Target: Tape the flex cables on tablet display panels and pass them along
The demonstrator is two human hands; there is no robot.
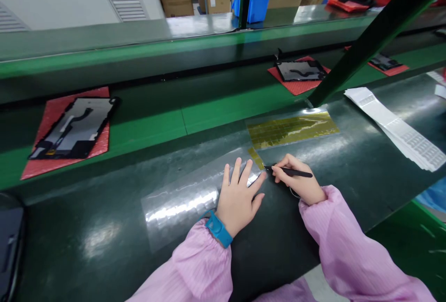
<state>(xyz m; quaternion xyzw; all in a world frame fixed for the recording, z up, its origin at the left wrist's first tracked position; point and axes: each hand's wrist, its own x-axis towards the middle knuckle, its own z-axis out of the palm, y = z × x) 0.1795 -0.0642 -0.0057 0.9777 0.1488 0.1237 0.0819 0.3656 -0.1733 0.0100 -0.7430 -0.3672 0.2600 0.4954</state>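
Note:
My left hand (pixel 239 195) lies flat with fingers spread on a clear plastic sheet (pixel 167 204), a blue strap (pixel 218 229) round its wrist. Black tweezers (pixel 292 172) are pinched in my right hand (pixel 296 179). Their tip meets the lower end of a short strip of yellow film (pixel 256 158) at the clear sheet's right end. Just beyond lies a larger sheet of yellow film squares (pixel 292 130) on a clear backing. Whether the tips have closed on the film is too small to tell.
Flat black-framed panels, one at left (pixel 78 123) and one at centre right (pixel 301 69), lie on red bubble wrap on the green belt (pixel 153 130). White label sheets (pixel 397 128) rest at right. A green post (pixel 362 37) slants across. A dark device (pixel 10 241) sits at the left edge.

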